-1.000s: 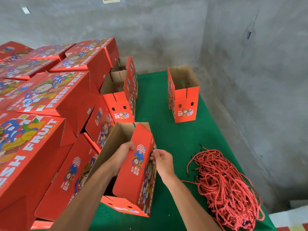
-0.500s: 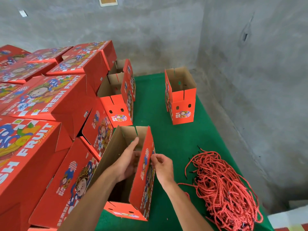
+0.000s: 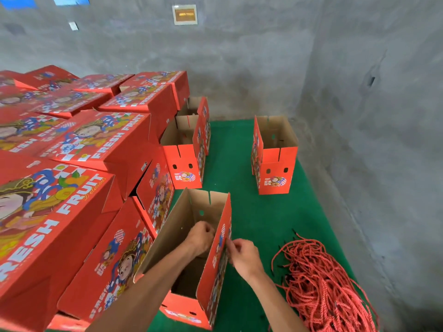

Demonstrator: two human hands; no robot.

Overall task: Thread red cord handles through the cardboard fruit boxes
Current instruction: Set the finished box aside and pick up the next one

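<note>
An open red fruit box (image 3: 217,271) stands upright on the green table (image 3: 251,212) in front of me, its brown inside showing. My left hand (image 3: 201,237) reaches down inside it, fingers curled against the inner face of the right wall. My right hand (image 3: 244,255) is outside that same wall, fingertips pinched together at its printed face. What either hand pinches is too small to make out. A heap of red cord handles (image 3: 321,286) with black tips lies on the table just right of my right arm.
Two more open boxes stand farther back, one at the centre (image 3: 184,164) and one at the right (image 3: 275,171). Stacked closed fruit boxes (image 3: 72,188) fill the left side. Grey concrete walls (image 3: 383,140) border the table at the back and right.
The box went from tilted to upright. My left hand moved off the wall's top edge and down inside the box. My right hand stayed at the wall's outer face.
</note>
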